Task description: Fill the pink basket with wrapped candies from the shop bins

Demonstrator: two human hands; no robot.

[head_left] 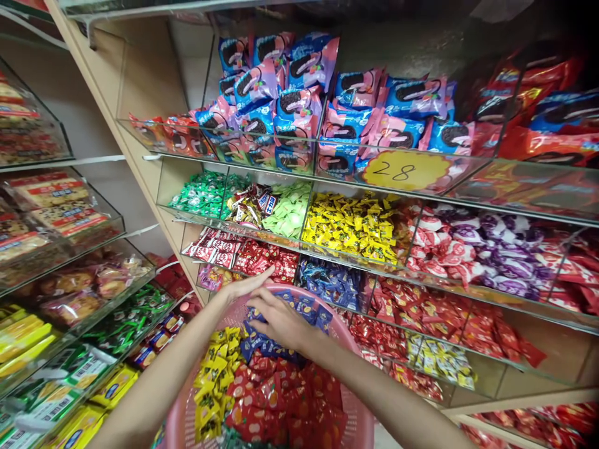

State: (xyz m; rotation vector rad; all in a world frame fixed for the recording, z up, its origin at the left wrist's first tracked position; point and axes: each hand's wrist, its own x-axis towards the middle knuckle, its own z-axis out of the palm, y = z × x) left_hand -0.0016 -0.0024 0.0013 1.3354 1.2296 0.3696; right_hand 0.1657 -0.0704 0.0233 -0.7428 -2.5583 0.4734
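Observation:
A pink plastic basket (358, 408) sits low in front of me, filled with yellow, red and blue wrapped candies. My left hand (243, 287) rests on the basket's far rim, fingers stretched flat toward the shelf. My right hand (276, 318) lies inside the basket, fingers curled down onto the blue candy packets (262, 346). Whether it holds any is hidden. Yellow candies (213, 377) lie at the basket's left, red ones (281, 405) in the middle.
Clear acrylic shelf bins rise ahead: cookie packs (299, 93) on top with a yellow "28" price tag (405, 170), then green, yellow (350, 227), red and blue candies (330, 280). A second rack of snack bins (60, 262) stands at left.

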